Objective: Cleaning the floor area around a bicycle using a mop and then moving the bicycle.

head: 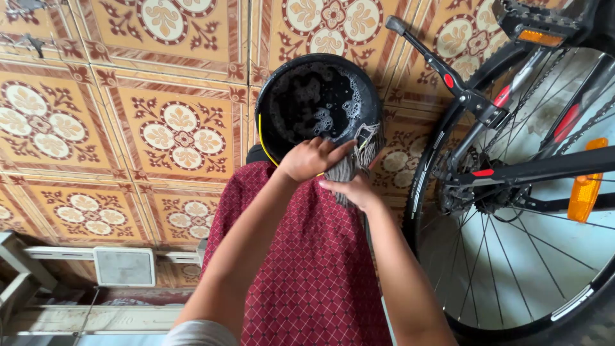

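A black bucket (318, 96) of dark soapy water stands on the patterned floor tiles in front of me. Over its near rim, my left hand (311, 157) and my right hand (352, 189) both grip a grey striped rag (362, 154), which hangs twisted between them and down the bucket's side. My knee in red patterned cloth (307, 269) lies below my forearms.
A black bicycle stands at the right, with its rear wheel (512, 243), chain, pedal (532, 25) and orange reflector (586, 186) close to my right arm. Orange floral tiles (128, 128) spread to the left. A grey step with a square drain cover (125, 266) runs along the lower left.
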